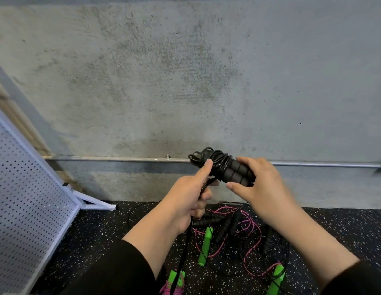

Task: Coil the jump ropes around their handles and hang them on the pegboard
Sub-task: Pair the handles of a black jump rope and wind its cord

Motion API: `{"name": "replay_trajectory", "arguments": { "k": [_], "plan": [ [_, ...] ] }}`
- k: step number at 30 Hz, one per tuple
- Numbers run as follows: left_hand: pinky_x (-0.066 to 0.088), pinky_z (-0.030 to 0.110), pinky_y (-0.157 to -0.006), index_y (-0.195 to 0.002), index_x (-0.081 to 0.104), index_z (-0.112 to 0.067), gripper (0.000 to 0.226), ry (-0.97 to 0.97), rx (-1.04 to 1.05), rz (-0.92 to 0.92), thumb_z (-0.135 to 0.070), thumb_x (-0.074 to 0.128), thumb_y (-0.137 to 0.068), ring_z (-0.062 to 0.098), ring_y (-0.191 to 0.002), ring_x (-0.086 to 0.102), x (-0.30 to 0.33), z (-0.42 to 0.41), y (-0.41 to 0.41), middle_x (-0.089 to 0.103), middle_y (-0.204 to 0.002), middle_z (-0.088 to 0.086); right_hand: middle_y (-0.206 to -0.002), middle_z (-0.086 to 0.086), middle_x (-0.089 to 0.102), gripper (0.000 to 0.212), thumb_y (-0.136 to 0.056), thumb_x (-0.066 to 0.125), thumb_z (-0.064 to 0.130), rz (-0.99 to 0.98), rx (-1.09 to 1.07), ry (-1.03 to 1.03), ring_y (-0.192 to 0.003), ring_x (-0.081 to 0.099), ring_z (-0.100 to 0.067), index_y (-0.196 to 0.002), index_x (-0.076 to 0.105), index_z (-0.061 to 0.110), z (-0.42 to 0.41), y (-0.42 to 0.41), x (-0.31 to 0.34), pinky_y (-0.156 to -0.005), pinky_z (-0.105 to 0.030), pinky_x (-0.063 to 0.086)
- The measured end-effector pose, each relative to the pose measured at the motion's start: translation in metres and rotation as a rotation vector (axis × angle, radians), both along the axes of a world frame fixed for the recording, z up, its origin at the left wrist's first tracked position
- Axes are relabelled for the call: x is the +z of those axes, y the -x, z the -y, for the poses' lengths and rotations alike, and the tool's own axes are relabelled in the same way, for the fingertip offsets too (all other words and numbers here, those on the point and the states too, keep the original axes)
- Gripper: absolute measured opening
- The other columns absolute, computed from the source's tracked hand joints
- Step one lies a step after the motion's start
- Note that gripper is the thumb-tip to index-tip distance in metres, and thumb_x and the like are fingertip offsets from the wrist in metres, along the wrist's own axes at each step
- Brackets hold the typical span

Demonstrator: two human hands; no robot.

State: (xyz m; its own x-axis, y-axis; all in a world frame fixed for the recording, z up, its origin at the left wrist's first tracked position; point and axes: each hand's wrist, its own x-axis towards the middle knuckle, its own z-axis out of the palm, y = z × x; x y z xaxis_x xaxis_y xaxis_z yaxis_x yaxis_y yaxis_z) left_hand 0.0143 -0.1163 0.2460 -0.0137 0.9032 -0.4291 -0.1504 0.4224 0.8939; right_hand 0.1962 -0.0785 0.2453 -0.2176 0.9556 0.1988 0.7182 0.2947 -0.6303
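Observation:
I hold a black jump rope (224,167) in front of the concrete wall, its cord wound around its two foam handles. My right hand (259,184) grips the handles from the right. My left hand (191,194) grips the loose black cord, with its index finger stretched up against the coil. The tail of the cord hangs down past my left wrist. A white pegboard (30,194) leans at the left. On the floor lie more ropes: black handles (225,225), green handles (205,245) and a pink cord (252,228).
A metal pipe (121,159) runs along the grey concrete wall low down. The floor is black speckled rubber (100,231). The pegboard's white foot (96,204) rests on the floor near the wall. A coiled green-handled rope (174,282) lies near my left sleeve.

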Motion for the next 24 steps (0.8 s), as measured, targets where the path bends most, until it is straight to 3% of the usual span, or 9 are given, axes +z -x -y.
{"name": "replay_trajectory", "arguments": {
  "k": [3, 7, 9, 11, 13, 14, 18, 21, 24],
  "plan": [
    [0.011, 0.027, -0.050, -0.075, 0.072, -0.021, 0.053, 0.006, 0.032, 0.025, -0.072, 0.061, -0.087, 0.009, -0.045, 0.019, -0.002, -0.001, 0.000, 0.037, -0.059, -0.004, -0.116, 0.010, 0.049, 0.065, -0.078, 0.084, 0.039, 0.069, 0.025, -0.101, -0.116, 0.045, -0.014, -0.134, 0.053, 0.031, 0.008, 0.007, 0.001, -0.094, -0.028, 0.039],
    [0.015, 0.024, -0.044, -0.098, 0.062, -0.017, 0.050, -0.013, 0.064, 0.005, -0.065, 0.065, -0.087, 0.007, -0.044, 0.022, -0.005, -0.003, -0.001, 0.040, -0.058, -0.005, -0.112, 0.012, 0.045, 0.062, -0.077, 0.084, 0.042, 0.125, 0.069, -0.144, -0.110, 0.043, -0.011, -0.128, 0.051, 0.032, 0.013, 0.012, -0.001, -0.091, -0.034, 0.046],
    [0.017, 0.022, -0.041, -0.102, 0.060, -0.016, 0.047, -0.032, 0.082, 0.017, -0.061, 0.066, -0.089, 0.007, -0.044, 0.022, -0.006, -0.003, 0.000, 0.041, -0.058, -0.006, -0.111, 0.013, 0.047, 0.056, -0.078, 0.082, 0.044, 0.063, 0.113, -0.108, -0.107, 0.045, -0.007, -0.126, 0.053, 0.034, 0.013, 0.010, 0.000, -0.091, -0.026, 0.043],
    [0.018, 0.021, -0.039, -0.102, 0.058, -0.016, 0.043, -0.057, 0.096, 0.034, -0.057, 0.065, -0.091, 0.007, -0.044, 0.022, -0.006, -0.005, 0.002, 0.040, -0.058, -0.006, -0.109, 0.017, 0.052, 0.036, -0.083, 0.074, 0.047, -0.129, 0.128, 0.011, -0.099, 0.049, 0.002, -0.115, 0.058, 0.038, 0.011, 0.008, 0.003, -0.085, -0.015, 0.038],
    [0.017, 0.021, -0.041, -0.101, 0.055, -0.016, 0.040, -0.086, 0.087, 0.029, -0.054, 0.065, -0.093, 0.007, -0.045, 0.020, -0.004, -0.005, 0.003, 0.038, -0.059, -0.006, -0.103, 0.016, 0.062, 0.011, -0.094, 0.063, 0.043, -0.337, 0.110, 0.118, -0.091, 0.057, 0.003, -0.104, 0.064, 0.039, 0.008, 0.007, 0.005, -0.079, -0.016, 0.040],
    [0.017, 0.022, -0.041, -0.101, 0.052, -0.016, 0.040, -0.097, 0.080, 0.027, -0.053, 0.064, -0.094, 0.008, -0.046, 0.020, -0.005, -0.005, 0.003, 0.038, -0.059, -0.006, -0.099, 0.013, 0.067, 0.010, -0.099, 0.058, 0.038, -0.426, 0.102, 0.165, -0.087, 0.060, 0.002, -0.103, 0.067, 0.037, 0.007, 0.007, 0.005, -0.078, -0.020, 0.043],
    [0.018, 0.021, -0.040, -0.099, 0.050, -0.016, 0.038, -0.109, 0.067, 0.066, -0.053, 0.060, -0.097, 0.008, -0.044, 0.020, -0.005, -0.003, -0.003, 0.038, -0.060, -0.005, -0.110, -0.009, 0.072, 0.018, -0.104, 0.054, 0.034, -0.779, 0.010, 0.465, -0.090, 0.068, -0.018, -0.108, 0.071, 0.028, 0.007, 0.009, 0.001, -0.088, -0.046, 0.056],
    [0.020, 0.021, -0.041, -0.100, 0.046, -0.016, 0.038, -0.153, 0.063, 0.070, -0.051, 0.059, -0.098, 0.007, -0.044, 0.020, -0.005, -0.004, -0.003, 0.036, -0.062, -0.005, -0.112, -0.016, 0.074, 0.039, -0.100, 0.054, 0.048, -0.931, 0.020, 0.866, -0.079, 0.071, -0.030, -0.118, 0.070, 0.017, 0.008, 0.008, 0.004, -0.074, -0.042, 0.062],
    [0.019, 0.021, -0.043, -0.100, 0.045, -0.016, 0.037, -0.172, 0.060, 0.064, -0.050, 0.058, -0.099, 0.007, -0.045, 0.019, -0.004, -0.005, 0.001, 0.035, -0.063, -0.006, -0.101, -0.022, 0.071, 0.052, -0.094, 0.056, 0.052, -0.940, 0.105, 1.002, -0.064, 0.061, -0.025, -0.120, 0.069, 0.009, 0.009, 0.007, 0.006, -0.057, -0.032, 0.056]
  ]
}}
